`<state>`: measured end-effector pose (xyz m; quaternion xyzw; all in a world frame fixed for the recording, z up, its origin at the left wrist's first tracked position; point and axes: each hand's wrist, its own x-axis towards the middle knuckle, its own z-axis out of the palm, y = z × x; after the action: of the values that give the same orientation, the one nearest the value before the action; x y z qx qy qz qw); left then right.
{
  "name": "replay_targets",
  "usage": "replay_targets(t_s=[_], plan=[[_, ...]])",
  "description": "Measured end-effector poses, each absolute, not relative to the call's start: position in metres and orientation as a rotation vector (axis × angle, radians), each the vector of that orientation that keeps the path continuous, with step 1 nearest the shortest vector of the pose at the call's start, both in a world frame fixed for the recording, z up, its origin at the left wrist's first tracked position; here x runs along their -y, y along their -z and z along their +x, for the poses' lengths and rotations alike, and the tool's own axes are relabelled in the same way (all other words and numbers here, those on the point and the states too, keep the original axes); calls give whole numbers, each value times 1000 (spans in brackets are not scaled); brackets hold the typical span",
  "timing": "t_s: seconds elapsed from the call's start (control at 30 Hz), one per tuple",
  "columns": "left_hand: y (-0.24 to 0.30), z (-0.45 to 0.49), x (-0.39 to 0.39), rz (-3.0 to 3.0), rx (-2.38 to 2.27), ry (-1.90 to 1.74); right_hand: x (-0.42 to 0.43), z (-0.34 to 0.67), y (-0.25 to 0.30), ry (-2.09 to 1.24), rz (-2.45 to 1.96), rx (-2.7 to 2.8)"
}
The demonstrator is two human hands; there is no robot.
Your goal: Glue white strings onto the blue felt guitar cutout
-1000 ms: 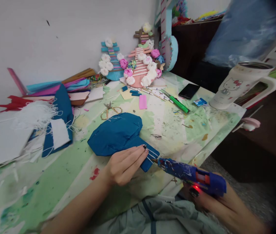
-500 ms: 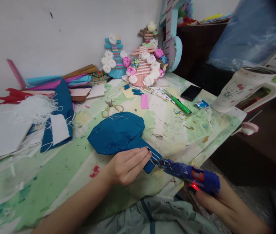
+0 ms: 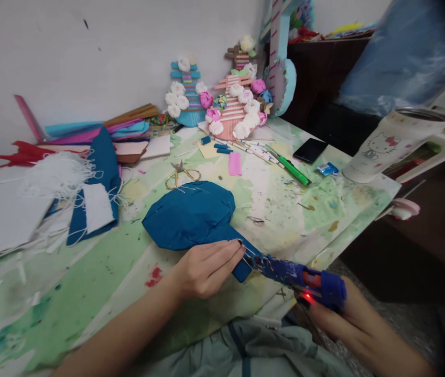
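A blue paddle-shaped paper piece lies flat on the paint-stained table. My left hand rests on its narrow handle end, fingers pressed together and holding it down beside thin white strips. My right hand grips a blue hot glue gun with a red light glowing. The gun's nozzle touches the handle end just past my left fingertips.
Gold scissors lie beyond the blue piece. A green pen, a black phone and a Hello Kitty cup sit at the right. Flowered stick crafts stand by the wall. Coloured sheets and white string pile at left.
The glue gun has moved left until its nozzle meets the handle end of the blue piece. My left hand has stayed put on it.
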<state>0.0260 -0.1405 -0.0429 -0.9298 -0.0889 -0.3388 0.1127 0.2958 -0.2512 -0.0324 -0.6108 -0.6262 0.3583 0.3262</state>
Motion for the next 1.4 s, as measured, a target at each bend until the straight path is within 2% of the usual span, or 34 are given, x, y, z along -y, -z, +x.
replay_targets(t_s=[1.0, 1.4], plan=[[56, 21, 137, -2625, 250, 924, 267, 293, 35, -1083, -1651, 1332], [54, 21, 136, -2716, 270, 1043, 256, 294, 27, -1112, -1550, 1588]])
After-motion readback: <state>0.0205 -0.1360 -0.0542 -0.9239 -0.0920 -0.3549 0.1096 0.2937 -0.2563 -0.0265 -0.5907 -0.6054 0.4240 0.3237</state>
